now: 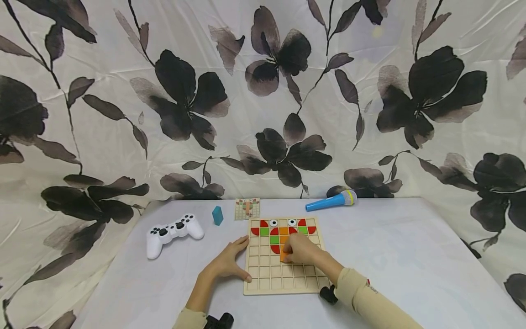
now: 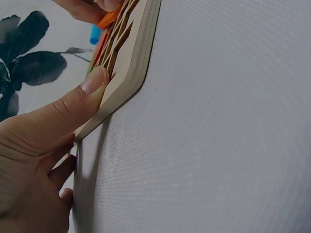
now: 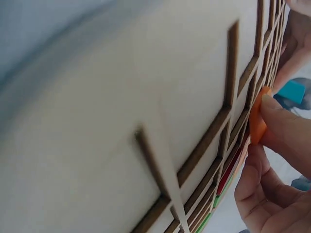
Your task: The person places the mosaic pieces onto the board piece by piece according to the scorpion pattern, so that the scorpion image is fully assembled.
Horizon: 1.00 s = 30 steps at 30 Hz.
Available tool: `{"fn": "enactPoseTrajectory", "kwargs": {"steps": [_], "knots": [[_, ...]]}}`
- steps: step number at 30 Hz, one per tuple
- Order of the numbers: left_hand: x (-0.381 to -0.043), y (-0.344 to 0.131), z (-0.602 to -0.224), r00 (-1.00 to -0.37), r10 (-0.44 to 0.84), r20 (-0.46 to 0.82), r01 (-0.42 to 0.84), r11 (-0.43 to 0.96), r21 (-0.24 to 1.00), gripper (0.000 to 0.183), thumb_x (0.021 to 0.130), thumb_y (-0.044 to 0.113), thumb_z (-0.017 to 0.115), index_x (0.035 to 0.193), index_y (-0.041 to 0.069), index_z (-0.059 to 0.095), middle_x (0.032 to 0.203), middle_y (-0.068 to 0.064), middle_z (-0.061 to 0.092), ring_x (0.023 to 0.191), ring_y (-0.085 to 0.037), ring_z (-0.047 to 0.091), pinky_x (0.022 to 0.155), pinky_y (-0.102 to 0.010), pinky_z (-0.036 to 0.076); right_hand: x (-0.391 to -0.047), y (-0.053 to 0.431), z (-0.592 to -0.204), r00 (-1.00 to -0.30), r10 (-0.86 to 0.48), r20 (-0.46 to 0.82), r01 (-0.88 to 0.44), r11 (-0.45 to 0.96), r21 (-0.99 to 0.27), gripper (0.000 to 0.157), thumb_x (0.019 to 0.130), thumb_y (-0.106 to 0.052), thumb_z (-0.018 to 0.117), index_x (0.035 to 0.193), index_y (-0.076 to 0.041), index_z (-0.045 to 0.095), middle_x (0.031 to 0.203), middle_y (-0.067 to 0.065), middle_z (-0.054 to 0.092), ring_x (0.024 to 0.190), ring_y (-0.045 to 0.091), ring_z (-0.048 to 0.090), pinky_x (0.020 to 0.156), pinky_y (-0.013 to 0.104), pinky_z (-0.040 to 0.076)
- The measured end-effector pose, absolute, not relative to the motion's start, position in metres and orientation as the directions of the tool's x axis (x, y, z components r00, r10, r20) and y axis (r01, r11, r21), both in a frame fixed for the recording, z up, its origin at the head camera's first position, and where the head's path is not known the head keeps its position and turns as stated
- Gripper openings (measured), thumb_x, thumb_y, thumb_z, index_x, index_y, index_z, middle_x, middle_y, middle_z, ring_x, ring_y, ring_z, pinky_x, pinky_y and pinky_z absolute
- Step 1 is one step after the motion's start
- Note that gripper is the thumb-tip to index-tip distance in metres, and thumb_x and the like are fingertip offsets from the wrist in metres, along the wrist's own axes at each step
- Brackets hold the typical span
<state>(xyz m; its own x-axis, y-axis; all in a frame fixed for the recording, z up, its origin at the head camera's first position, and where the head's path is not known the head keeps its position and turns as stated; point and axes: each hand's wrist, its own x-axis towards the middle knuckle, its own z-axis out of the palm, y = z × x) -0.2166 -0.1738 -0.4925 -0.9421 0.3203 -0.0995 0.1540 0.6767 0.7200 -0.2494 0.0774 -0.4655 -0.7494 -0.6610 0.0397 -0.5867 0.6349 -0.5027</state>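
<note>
A white curtain printed with dark grey flowers hangs behind a table covered in white cloth (image 1: 390, 256). On the cloth lies a square, pale wooden grid board (image 1: 273, 284), its upper cells filled with red, green and orange tiles and two round eye pieces.

The right hand (image 1: 305, 250) pinches a small, flat orange tile (image 3: 258, 119) between thumb and fingertips, with almost no gap; the head view hides much of it, while the right wrist view shows it tilted at the grid's surface. Whether it is seated in a cell, I cannot tell.

The left hand (image 1: 225, 261) lies at the board's left edge, thumb and fingers spread wide. The left wrist view alone reveals the layered edge and the thumb resting on the rim.

Only the head view shows all of the white game controller (image 1: 176, 231), the teal faceted block (image 1: 218, 215), the square patterned card (image 1: 248, 209) and the blue toy microphone with grey head (image 1: 328, 201).
</note>
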Motion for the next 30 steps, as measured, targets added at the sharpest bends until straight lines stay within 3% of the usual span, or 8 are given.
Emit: {"fn": "enactPoseTrajectory", "kwargs": {"steps": [6,13,16,21,30], "knots": [[-0.216,-0.174,-0.494,-0.945,0.312,-0.097,0.151,0.679,0.718,0.108,0.054,0.027,0.091,0.142,-0.002,0.037,0.151,-0.017,0.03,0.138,-0.044,0.019,0.11,-0.061,0.017,-0.24,0.075,-0.466,-0.739,-0.673,0.033,-0.618,0.657,-0.433,0.014,0.081,-0.005,0.071,0.092,0.003,0.074,0.089,0.009,0.071,0.079,0.016,0.057,0.064,0.022,0.049],[-0.216,-0.174,-0.494,-0.945,0.313,-0.096,0.149,0.672,0.725,0.108,0.054,0.027,0.091,0.142,-0.003,0.036,0.151,-0.017,0.029,0.138,-0.045,0.019,0.11,-0.062,0.018,-0.235,0.074,-0.466,-0.719,-0.693,0.055,-0.654,0.647,-0.393,0.008,0.082,-0.007,0.071,0.075,-0.003,0.072,0.069,0.0,0.055,0.067,0.01,0.04,0.055,0.02,0.037],[-0.216,-0.174,-0.495,-0.945,0.314,-0.096,0.15,0.674,0.724,0.108,0.054,0.027,0.091,0.142,-0.003,0.036,0.151,-0.017,0.029,0.138,-0.045,0.018,0.11,-0.062,0.018,-0.236,0.074,-0.467,-0.719,-0.693,0.058,-0.657,0.65,-0.381,0.006,0.082,-0.008,0.071,0.085,-0.003,0.074,0.074,0.0,0.06,0.068,0.009,0.041,0.057,0.019,0.039],[-0.216,-0.174,-0.495,-0.946,0.311,-0.093,0.151,0.676,0.721,0.108,0.054,0.027,0.091,0.142,-0.002,0.037,0.151,-0.017,0.029,0.138,-0.045,0.019,0.11,-0.062,0.018,-0.237,0.075,-0.466,-0.731,-0.681,0.032,-0.639,0.668,-0.38,0.018,0.082,-0.009,0.071,0.1,-0.005,0.073,0.084,0.0,0.064,0.071,0.009,0.046,0.063,0.02,0.044],[-0.216,-0.173,-0.494,-0.944,0.318,-0.089,0.158,0.67,0.725,0.108,0.054,0.026,0.091,0.142,-0.003,0.037,0.151,-0.017,0.029,0.139,-0.044,0.019,0.11,-0.061,0.017,-0.239,0.077,-0.461,-0.743,-0.669,0.007,-0.637,0.705,-0.312,0.012,0.079,-0.011,0.074,0.091,-0.008,0.075,0.08,-0.002,0.067,0.072,0.011,0.054,0.066,0.026,0.05]]}}
